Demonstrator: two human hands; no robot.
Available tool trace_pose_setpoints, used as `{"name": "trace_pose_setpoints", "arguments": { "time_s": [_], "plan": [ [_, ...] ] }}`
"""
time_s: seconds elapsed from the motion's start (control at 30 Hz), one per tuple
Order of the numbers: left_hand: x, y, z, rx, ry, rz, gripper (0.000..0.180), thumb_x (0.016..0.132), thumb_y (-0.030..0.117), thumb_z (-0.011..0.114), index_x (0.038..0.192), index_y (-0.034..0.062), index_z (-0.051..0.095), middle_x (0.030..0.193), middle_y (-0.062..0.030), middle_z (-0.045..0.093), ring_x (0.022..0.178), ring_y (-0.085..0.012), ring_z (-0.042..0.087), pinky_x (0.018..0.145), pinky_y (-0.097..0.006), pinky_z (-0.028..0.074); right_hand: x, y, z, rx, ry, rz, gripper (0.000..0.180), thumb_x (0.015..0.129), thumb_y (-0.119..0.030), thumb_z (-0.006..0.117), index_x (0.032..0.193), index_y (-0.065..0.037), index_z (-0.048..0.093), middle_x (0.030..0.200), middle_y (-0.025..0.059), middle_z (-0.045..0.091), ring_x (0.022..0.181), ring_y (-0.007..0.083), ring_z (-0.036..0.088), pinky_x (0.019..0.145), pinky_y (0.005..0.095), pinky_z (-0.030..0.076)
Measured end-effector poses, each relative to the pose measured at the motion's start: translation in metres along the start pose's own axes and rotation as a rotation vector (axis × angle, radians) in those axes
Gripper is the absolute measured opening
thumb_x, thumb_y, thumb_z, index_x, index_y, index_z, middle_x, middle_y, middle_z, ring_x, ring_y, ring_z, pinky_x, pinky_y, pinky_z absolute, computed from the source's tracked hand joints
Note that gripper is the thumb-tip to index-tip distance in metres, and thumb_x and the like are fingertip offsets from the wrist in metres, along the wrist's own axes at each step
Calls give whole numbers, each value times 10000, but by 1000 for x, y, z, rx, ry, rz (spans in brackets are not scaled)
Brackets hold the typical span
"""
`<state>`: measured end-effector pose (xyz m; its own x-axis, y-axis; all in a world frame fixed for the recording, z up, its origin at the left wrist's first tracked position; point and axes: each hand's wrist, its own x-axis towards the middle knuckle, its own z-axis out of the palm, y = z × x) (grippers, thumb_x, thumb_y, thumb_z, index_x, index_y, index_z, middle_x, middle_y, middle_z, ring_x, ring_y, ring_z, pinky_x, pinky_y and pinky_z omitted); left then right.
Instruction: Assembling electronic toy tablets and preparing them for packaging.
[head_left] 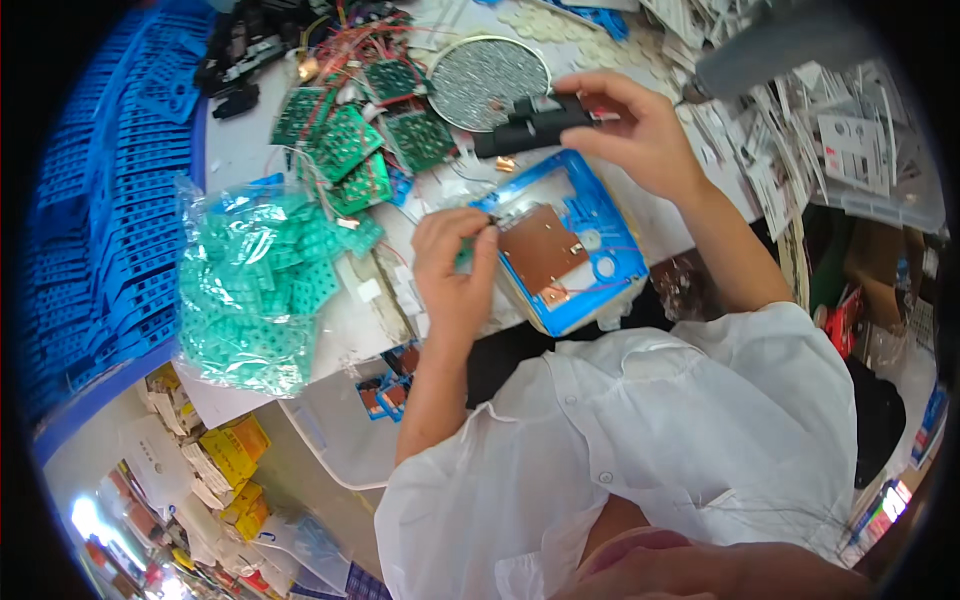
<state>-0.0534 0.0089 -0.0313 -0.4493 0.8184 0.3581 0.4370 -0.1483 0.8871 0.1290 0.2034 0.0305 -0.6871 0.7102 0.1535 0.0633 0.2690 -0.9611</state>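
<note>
Sitting nearest the body, at the near edge of the counter (238, 145), the blue housing (590, 300) lies open and turned at an angle, with cutouts inside and a thin red wire across it. The brown circuit board (545, 250) already lies within its rim, flat and plain-faced, so seating it looks done; the assembly seems unfinished, since its face is uncovered. The left hand (453, 255) has its fingertips drawn together at the board's upper-left corner; whether they grip anything, I cannot tell. Beyond the housing, the right hand (640, 135) is clamped on a black part (530, 128), apart from the board. Farther off, a round dish (490, 38) holds small grey metal pieces; left of it, green circuit boards (345, 143) lie among tangled wires.
</note>
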Motion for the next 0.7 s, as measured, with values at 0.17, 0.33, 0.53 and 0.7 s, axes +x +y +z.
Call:
{"name": "trace_pose_setpoints", "arguments": {
  "time_s": [0.17, 0.33, 0.53, 0.7],
  "plan": [
    [2, 7, -5, 40, -21, 23, 94, 817, 30, 771, 895, 31, 717, 937, -89, 724, 909, -268, 650, 859, -364, 481, -48, -14, -28, 118, -265, 422, 402, 863, -62, 770, 1243, 12, 661, 1148, 57, 695, 974, 107, 666, 874, 262, 546],
    [21, 19, -4, 139, -192, 79, 87, 824, 61, 774, 900, 63, 732, 930, -67, 723, 917, -260, 653, 867, -378, 461, -51, -12, -4, 152, -312, 571, 438, 874, -66, 766, 1284, 3, 629, 1143, 72, 686, 931, 109, 679, 814, 279, 574],
    [31, 30, -14, 258, -339, 139, 87, 824, 59, 771, 902, 51, 734, 924, -69, 719, 903, -260, 651, 831, -373, 470, -52, -21, 5, -401, -500, -70, 595, 783, -19, 787, 1340, -108, 599, 1362, 88, 556, 1040, 265, 679, 834, 358, 596],
    [33, 32, -15, 272, -373, 158, 80, 802, 94, 785, 871, 92, 743, 886, -28, 701, 891, -256, 628, 843, -392, 442, -49, -11, 2, -555, -584, -243, 568, 757, -41, 790, 1286, -160, 621, 1233, 77, 618, 982, 325, 675, 810, 400, 573]
  ]
}}
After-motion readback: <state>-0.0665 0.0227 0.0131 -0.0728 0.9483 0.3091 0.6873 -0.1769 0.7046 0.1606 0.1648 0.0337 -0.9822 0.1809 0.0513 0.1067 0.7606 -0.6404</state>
